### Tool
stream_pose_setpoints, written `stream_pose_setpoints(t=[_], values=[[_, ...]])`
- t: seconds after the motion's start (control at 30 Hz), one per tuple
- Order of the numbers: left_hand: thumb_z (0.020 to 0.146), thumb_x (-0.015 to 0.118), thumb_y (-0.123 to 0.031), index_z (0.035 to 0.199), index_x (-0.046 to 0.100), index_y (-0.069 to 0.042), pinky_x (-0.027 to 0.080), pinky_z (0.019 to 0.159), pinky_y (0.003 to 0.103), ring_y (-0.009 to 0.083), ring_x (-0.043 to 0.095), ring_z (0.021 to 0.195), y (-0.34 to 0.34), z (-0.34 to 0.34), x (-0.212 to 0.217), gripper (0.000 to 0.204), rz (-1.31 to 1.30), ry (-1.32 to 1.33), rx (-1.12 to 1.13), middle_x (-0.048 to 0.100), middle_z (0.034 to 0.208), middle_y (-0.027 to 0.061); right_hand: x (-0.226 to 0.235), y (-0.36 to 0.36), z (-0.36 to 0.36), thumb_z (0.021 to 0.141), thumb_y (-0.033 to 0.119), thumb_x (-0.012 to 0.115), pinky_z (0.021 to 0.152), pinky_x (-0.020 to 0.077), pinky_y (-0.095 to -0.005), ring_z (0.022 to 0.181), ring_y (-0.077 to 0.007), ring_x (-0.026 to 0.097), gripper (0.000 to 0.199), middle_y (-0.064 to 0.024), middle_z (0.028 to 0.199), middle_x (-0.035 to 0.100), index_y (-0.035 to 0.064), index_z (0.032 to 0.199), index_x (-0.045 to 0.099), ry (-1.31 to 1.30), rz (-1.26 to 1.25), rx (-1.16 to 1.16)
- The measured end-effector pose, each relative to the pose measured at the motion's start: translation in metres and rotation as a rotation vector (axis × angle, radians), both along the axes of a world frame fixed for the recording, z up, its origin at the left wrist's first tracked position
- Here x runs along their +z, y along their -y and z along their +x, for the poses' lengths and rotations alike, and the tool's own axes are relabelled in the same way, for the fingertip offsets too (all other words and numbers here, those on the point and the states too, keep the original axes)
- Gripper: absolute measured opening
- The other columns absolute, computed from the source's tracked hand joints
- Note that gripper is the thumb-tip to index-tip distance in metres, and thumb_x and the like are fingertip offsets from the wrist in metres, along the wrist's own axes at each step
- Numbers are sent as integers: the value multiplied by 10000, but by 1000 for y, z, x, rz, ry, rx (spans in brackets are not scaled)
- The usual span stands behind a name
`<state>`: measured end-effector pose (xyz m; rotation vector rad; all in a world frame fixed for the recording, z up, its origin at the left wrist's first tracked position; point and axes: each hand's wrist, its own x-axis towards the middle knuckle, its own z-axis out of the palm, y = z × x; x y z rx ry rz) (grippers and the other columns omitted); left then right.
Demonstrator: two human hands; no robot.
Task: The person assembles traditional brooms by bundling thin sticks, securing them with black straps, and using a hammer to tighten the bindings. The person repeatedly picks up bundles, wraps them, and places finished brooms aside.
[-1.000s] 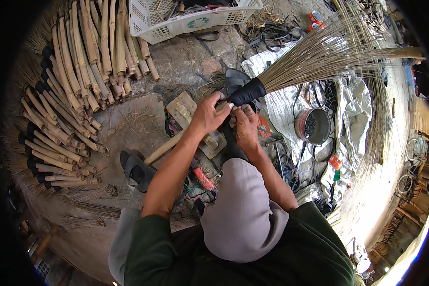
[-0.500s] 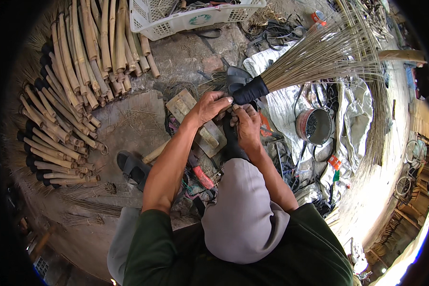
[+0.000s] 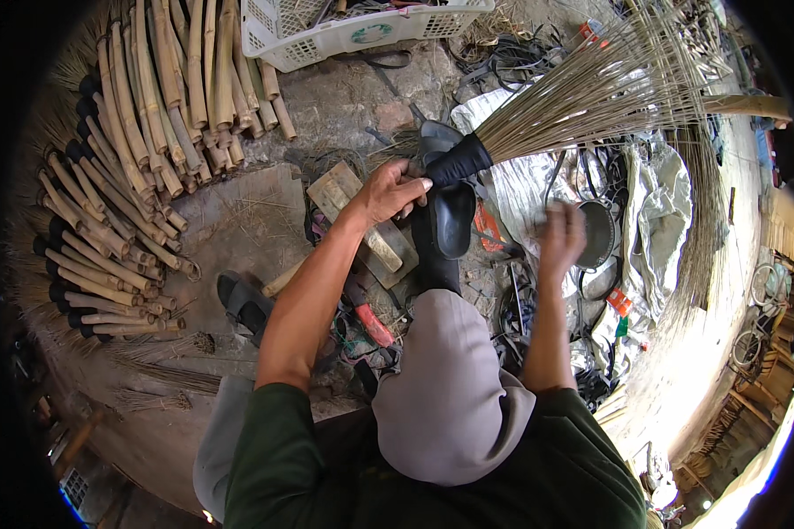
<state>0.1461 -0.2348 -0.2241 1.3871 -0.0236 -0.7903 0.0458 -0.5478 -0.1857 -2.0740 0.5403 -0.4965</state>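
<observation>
My left hand (image 3: 390,192) is closed around the near end of a stick broom head (image 3: 582,101), its thumb on top. Wide black strapping (image 3: 458,162) wraps the bound end, and the thin sticks fan out to the far right. The black wrap lies over a black sandal (image 3: 453,220). Away from the broom, my right hand (image 3: 563,236) hangs at the left rim of a round bucket (image 3: 598,234) and covers part of it. Motion blurs its fingers, so I cannot see whether they hold anything.
Many bamboo handles (image 3: 146,97) with black-wrapped ends are stacked at the left. A white plastic crate (image 3: 344,40) stands at the back. Wooden blocks (image 3: 335,194) and a red-handled tool (image 3: 375,326) lie near my left arm. Silvery sacking (image 3: 657,198) spreads at the right.
My right hand has left the broom's bound end and moved right to the bucket. My left hand keeps its grip, and the broom head has shifted slightly.
</observation>
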Motion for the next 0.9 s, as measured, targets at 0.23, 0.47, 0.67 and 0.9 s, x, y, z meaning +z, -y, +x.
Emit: stream_pose_setpoints(t=[0.23,0.47,0.67,0.9], values=[[956,714,-265,1088,609,-9,520,756,382,257,677,877,16,-22,0,307,413,484,155,707,990,124,-58,168,-1,866,374,712,925,531,-511,1045,-481,688,469,-310,1074,721,-44,1080,708,-880,-369,49],[959,700,-322,1175,570,-81,384,938,524,318,641,1018,54,-63,14,349,925,727,484,679,1034,114,-104,173,3,878,301,611,1029,501,-523,1179,-483,649,461,-354,1199,675,-81,1115,713,-958,-471,33],[951,706,-290,1152,577,-75,320,1027,525,291,618,1076,63,-67,8,321,961,843,608,659,1072,89,-100,180,-3,803,246,684,809,540,-446,858,-373,727,356,-259,879,735,-61,975,735,-699,-137,21],[966,683,-302,1151,575,-69,290,1095,557,295,618,1098,67,-69,3,317,987,850,617,651,1074,97,-85,187,-8,827,150,712,651,488,-348,674,-159,609,135,-67,742,685,16,842,708,-645,120,-40]])
